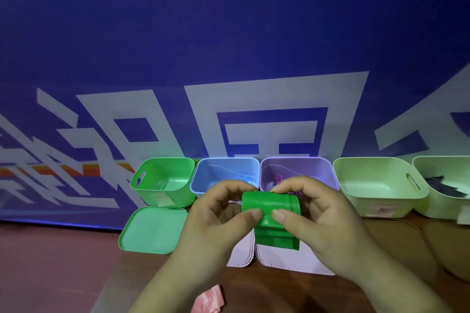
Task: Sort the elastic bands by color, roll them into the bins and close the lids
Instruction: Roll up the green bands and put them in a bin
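Both hands hold a wide green elastic band [273,204] in front of the bins, partly rolled, with its loose end hanging toward the table. My left hand [221,213] pinches its left side between thumb and fingers. My right hand [318,213] pinches the right side the same way. Behind stand a green bin [165,180], a blue bin [223,173] with a blue band inside, and a purple bin [300,170] holding a pink-purple band. A green lid [152,230] lies flat in front of the green bin.
A pale green bin [376,185] and another bin [445,185] with a dark band stand at the right. Two pale lids [274,259] lie under my hands. A pink band [208,300] lies near the table's front edge. A blue banner hangs behind.
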Motion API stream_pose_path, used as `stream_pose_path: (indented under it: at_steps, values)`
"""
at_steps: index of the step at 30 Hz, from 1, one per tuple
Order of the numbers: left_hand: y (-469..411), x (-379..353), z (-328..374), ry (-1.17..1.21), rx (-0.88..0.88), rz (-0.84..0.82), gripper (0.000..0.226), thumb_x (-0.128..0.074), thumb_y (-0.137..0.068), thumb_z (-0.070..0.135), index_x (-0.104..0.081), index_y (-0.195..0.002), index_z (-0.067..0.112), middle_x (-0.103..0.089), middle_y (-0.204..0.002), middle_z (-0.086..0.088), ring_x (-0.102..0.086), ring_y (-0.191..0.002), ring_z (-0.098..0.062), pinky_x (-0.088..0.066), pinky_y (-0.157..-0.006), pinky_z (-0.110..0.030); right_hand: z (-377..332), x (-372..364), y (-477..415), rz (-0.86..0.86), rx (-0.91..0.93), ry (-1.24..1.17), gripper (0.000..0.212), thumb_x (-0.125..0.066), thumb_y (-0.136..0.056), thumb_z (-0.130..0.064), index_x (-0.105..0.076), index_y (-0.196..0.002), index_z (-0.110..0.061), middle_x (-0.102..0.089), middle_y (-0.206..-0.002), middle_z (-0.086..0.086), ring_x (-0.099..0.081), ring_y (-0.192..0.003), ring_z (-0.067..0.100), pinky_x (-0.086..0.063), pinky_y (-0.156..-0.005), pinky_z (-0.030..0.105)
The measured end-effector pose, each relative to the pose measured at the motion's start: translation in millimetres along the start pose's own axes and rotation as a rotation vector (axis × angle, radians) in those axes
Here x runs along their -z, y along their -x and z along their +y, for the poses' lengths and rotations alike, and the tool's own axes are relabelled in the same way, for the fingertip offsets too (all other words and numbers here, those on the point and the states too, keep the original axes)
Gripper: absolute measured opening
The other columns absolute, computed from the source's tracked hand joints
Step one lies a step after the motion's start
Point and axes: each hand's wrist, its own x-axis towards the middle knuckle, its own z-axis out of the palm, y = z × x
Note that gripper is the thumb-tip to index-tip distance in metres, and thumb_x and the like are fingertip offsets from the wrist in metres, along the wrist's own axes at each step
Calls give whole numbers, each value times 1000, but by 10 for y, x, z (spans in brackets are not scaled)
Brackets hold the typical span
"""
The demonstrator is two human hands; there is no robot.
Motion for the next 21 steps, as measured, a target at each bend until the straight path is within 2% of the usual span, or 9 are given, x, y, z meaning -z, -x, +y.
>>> stream_pose_path:
  at_steps: [3, 6, 9, 12, 15, 17, 19, 21]
  values:
    - [9, 16, -18, -67, -15, -15, 33, -71, -76, 6, -67, -108, 14, -73, -94, -5, -68, -82, -16, -53, -72, -22, 2, -7, -6, 17, -22, -21, 24, -76, -73, -20, -70, -95, -28, -70, -91, 13, -64, -82, 39, -58, -73, 43]
    - [22, 29, -32, -131, -56, -43, 37, -77, -76, 16, -66, -110, 24, -72, -105, -8, -69, -93, -25, -56, -80, -34, 6, -16, -14, 33, -40, -62, 22, -75, -73, -19, -71, -93, -26, -71, -92, 7, -69, -80, 26, -58, -71, 32]
    - [30, 39, -45, -247, -168, -21, 29, -75, -77, 24, -71, -105, 29, -64, -119, -2, -65, -106, -30, -55, -88, -43, 5, -24, -32, 58, -57, -112, 19, -73, -73, -18, -72, -91, -23, -71, -92, 8, -67, -77, 18, -56, -70, 27]
    - [22, 45, -46, -312, -227, 2, 22, -74, -77, 26, -74, -99, 31, -66, -113, -1, -65, -104, -27, -55, -83, -36, -13, -13, -39, 67, -76, -116, 17, -71, -74, -23, -73, -91, -21, -70, -86, 9, -64, -76, 16, -54, -69, 22]
    - [10, 56, -37, -321, -239, 6, 21, -76, -75, 26, -75, -95, 32, -68, -108, -5, -66, -98, -24, -52, -77, -30, -30, -13, -33, 42, -95, -139, 16, -68, -75, -23, -72, -90, -20, -69, -75, -2, -63, -72, 12, -52, -66, 21]
    - [6, 61, -36, -309, -228, 6, 21, -78, -73, 26, -76, -93, 31, -68, -105, -6, -65, -93, -25, -52, -74, -33, -30, -19, -31, 39, -109, -136, 17, -68, -75, -25, -72, -91, -20, -68, -73, -4, -63, -71, 10, -51, -66, 21]
    - [8, 55, -36, -291, -208, 11, 21, -79, -72, 26, -77, -93, 29, -67, -102, -8, -63, -91, -31, -53, -73, -45, -25, -28, -28, 37, -119, -105, 21, -70, -74, -35, -72, -91, -23, -68, -76, -4, -62, -74, 12, -52, -71, 28]
    - [15, 46, -39, -265, -183, 29, 23, -80, -70, 26, -77, -93, 26, -67, -100, -10, -61, -88, -34, -51, -74, -48, -26, -27, -21, 33, -117, -90, 26, -69, -73, -43, -72, -92, -26, -69, -84, -3, -63, -80, 16, -53, -77, 35]
